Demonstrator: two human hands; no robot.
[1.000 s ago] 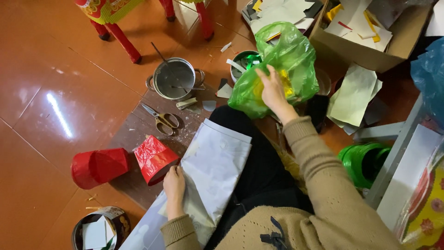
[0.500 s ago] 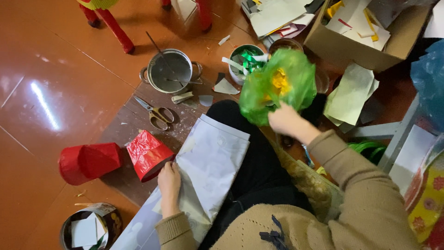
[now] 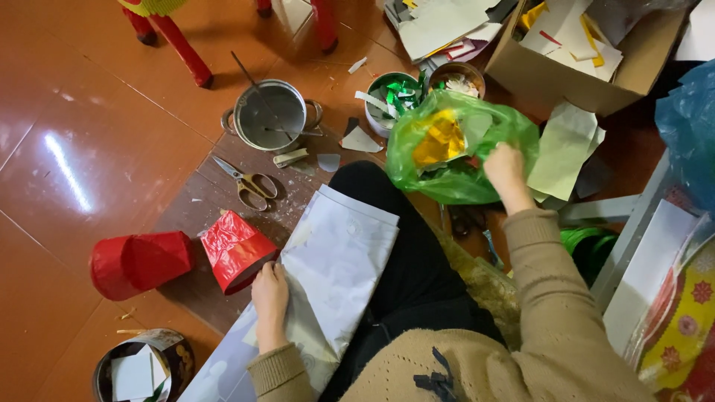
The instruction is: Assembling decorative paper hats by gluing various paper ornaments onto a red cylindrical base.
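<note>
Head view: the right hand (image 3: 508,167) is closed on the edge of a translucent green plastic bag (image 3: 454,149), fingers gathered into the film at its right side, so the bag hangs bunched under and to the left of the knuckles. Something yellow (image 3: 439,140) shows through the plastic near the bag's middle. The left hand (image 3: 269,298) lies flat on a sheet of pale paper (image 3: 335,260) spread across the lap and down to the floor, fingers together and pressing its left edge, just beside a crumpled red foil cone (image 3: 234,249) that it nearly touches.

To handle the bag well, my judgement is that the grip should stay on the rim of the film and not on the contents (thin plastic slips and tears if pulled from a single pinch), while the other palm keeps the paper from sliding off the knee.

Around the bag: a round tin of green and white scraps (image 3: 391,97) just beyond it, a cardboard box (image 3: 588,71) of paper offcuts to the far right, loose pale sheets (image 3: 562,149) touching the bag's right side. Farther left, a metal pot (image 3: 269,117), scissors (image 3: 249,181) and a red cylinder (image 3: 138,260) sit well apart from both hands.
</note>
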